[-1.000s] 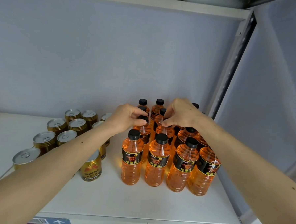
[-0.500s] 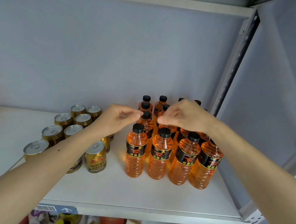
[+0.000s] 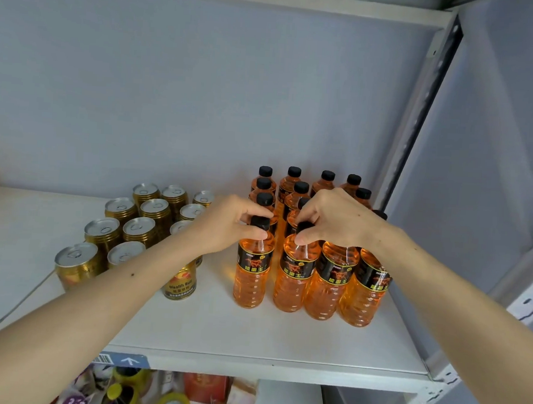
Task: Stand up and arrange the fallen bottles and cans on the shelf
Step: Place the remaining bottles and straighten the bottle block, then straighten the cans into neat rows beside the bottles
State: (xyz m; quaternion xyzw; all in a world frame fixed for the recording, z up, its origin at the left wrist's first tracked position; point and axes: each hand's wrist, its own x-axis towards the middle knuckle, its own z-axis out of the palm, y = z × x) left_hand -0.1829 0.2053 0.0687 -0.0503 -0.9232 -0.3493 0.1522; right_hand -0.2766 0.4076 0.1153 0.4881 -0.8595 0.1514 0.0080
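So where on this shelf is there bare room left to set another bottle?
Bare shelf runs along the front edge, ahead of the orange bottles and gold cans, and far left beside the cans. The right side is packed to the upright.

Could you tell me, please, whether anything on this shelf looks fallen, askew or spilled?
Nothing stands out: the orange bottles and gold cans all stand upright, no spill shows, and each hand pinches a front bottle's cap.

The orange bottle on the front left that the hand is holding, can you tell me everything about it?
The front-left bottle is clear ribbed plastic full of orange drink, with a black cap and a black label bearing a horse picture. It stands upright on the white shelf, leftmost in the front row. The left hand pinches its cap.
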